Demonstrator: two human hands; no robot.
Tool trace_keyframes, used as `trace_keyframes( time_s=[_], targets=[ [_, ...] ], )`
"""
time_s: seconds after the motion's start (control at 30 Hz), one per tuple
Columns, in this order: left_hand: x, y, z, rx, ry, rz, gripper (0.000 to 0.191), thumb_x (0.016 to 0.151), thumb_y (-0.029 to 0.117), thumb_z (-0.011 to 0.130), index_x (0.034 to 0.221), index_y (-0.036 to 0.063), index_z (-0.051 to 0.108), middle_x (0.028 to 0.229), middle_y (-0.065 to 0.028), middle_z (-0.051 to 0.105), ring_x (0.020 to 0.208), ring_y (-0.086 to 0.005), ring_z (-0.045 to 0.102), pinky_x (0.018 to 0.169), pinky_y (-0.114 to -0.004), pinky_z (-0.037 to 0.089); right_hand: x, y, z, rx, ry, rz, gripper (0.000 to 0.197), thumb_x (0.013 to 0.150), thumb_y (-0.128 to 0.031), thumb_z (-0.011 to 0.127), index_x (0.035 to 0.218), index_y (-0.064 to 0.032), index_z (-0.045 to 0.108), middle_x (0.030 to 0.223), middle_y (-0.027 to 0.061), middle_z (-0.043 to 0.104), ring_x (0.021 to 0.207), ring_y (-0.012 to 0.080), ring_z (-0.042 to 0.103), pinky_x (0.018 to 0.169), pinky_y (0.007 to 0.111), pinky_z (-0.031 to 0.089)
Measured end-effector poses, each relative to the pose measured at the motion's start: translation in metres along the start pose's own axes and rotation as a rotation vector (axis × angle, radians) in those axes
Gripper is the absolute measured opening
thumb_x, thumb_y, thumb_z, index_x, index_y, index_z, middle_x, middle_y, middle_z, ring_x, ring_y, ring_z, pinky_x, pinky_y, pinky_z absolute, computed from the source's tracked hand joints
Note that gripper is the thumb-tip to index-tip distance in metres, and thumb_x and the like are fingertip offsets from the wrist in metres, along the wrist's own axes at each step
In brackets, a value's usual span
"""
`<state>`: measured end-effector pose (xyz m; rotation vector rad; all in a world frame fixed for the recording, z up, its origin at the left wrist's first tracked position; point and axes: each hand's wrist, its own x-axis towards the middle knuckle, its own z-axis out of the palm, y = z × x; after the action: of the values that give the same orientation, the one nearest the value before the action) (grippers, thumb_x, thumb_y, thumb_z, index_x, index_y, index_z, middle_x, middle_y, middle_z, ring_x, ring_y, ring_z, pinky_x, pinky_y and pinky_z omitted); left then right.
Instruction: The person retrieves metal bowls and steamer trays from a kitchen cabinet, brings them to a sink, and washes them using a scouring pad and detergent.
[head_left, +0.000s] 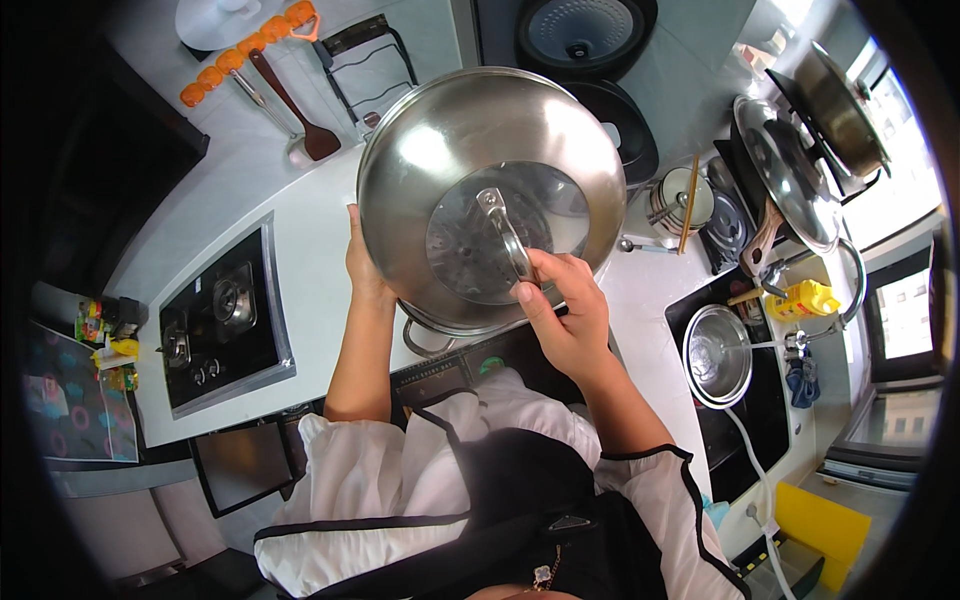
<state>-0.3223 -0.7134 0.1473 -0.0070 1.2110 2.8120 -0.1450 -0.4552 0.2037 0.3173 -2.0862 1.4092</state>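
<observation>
A large domed stainless steel lid (405, 202) with a round glass window (465, 247) is in front of me. My right hand (570, 307) pinches the lower end of its metal handle (504, 229) between thumb and fingers. Against the lid's left side rests my left hand (364, 259); most of its fingers are hidden behind the steel, so its grip does not show. Below the lid's near rim, a loop handle (427, 341) of a metal pot sticks out. The rest of that pot is covered.
A black gas hob (225, 307) lies left on the white counter (315, 262). Spatulas (300, 112) hang at the back wall. At right, water runs from a tap (796, 341) into a steel bowl (718, 356) in the sink, near a yellow bottle (801, 300). Pans (840, 112) stand behind.
</observation>
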Motion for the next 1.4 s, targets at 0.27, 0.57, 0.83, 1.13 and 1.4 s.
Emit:
trace_keyframes(
  time_s=[0.27,0.57,0.83,1.13,1.4],
  targets=[
    [-0.002,-0.018,0.011,0.059,0.114,-0.097,0.072,0.123,0.059,0.040,0.158,-0.0017,0.058,0.150,-0.0208,0.070,0.129,-0.0342,0.073,0.113,-0.047,0.062,-0.009,0.005,-0.007,0.008,0.006,0.111,0.035,0.102,-0.008,0.079,0.137,-0.0031,0.077,0.100,0.0047,0.077,0.099,0.0230,0.067,0.099,0.037,0.048],
    [0.004,-0.030,0.003,0.340,-0.280,-0.115,0.065,0.120,0.060,0.050,0.138,0.0008,0.070,0.133,-0.0111,0.074,0.121,-0.0234,0.070,0.111,-0.040,0.054,-0.051,0.021,-0.059,0.427,0.520,0.470,0.017,0.107,-0.019,0.085,0.104,-0.0045,0.077,0.087,-0.0046,0.070,0.074,0.0019,0.056,0.067,0.020,0.040],
    [0.028,-0.095,-0.145,1.299,-0.078,-0.101,0.037,0.102,0.035,0.086,0.126,0.0071,0.079,0.110,-0.0095,0.081,0.101,-0.0175,0.076,0.092,-0.034,0.059,-0.164,0.035,-0.136,-0.009,0.594,0.442,0.029,0.106,-0.013,0.085,0.087,-0.0048,0.065,0.077,-0.0102,0.050,0.071,0.0019,0.038,0.064,0.023,0.026],
    [-0.011,-0.173,-0.123,1.813,-0.296,0.245,0.064,0.091,0.047,0.091,0.144,0.0138,0.076,0.163,-0.0181,0.059,0.149,-0.0391,0.056,0.125,-0.051,0.045,-0.212,0.053,-0.147,-0.324,0.399,0.569,0.033,0.102,-0.013,0.088,0.084,-0.0023,0.063,0.077,-0.0064,0.048,0.072,0.0051,0.038,0.064,0.026,0.030],
    [0.000,-0.156,-0.170,1.848,-0.464,0.373,0.072,0.102,0.053,0.078,0.163,0.0175,0.064,0.182,-0.0238,0.039,0.167,-0.0421,0.040,0.134,-0.060,0.034,-0.101,0.049,-0.054,-0.351,0.201,0.544,0.033,0.097,-0.017,0.093,0.084,0.0004,0.069,0.071,-0.0032,0.053,0.067,0.0084,0.044,0.061,0.030,0.034]
  ],
)
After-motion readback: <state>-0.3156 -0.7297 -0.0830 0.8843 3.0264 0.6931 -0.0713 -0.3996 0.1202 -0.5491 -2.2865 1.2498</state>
